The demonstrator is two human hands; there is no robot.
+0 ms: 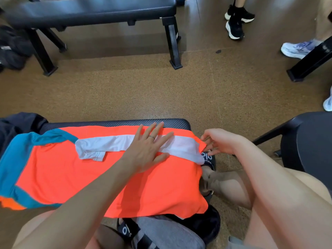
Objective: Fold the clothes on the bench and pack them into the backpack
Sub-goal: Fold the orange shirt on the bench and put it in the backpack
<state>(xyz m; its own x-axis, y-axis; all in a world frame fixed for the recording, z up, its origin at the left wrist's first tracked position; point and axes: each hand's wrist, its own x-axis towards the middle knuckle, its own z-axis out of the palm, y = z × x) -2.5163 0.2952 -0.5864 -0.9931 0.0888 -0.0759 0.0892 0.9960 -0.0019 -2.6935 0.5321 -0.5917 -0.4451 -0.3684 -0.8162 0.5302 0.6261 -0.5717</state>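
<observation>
An orange shirt [75, 177] with a white stripe and teal sleeves lies spread over the black padded bench [172, 123] in front of me. My left hand [147, 150] lies flat on it, fingers apart, pressing on the white stripe. My right hand [221, 141] is at the shirt's right edge, fingertips touching or pinching the cloth there; the grip is not clear. A dark garment [16, 126] lies at the bench's left end. Grey cloth [168, 232] and a black bag-like thing [210, 225] lie low between my legs.
A second black bench [93, 9] stands across the cork-coloured floor. A black bag [10, 49] sits on the floor at far left. A black chair [309, 141] is to my right. Other people's feet in sneakers [235, 20] stand at top right.
</observation>
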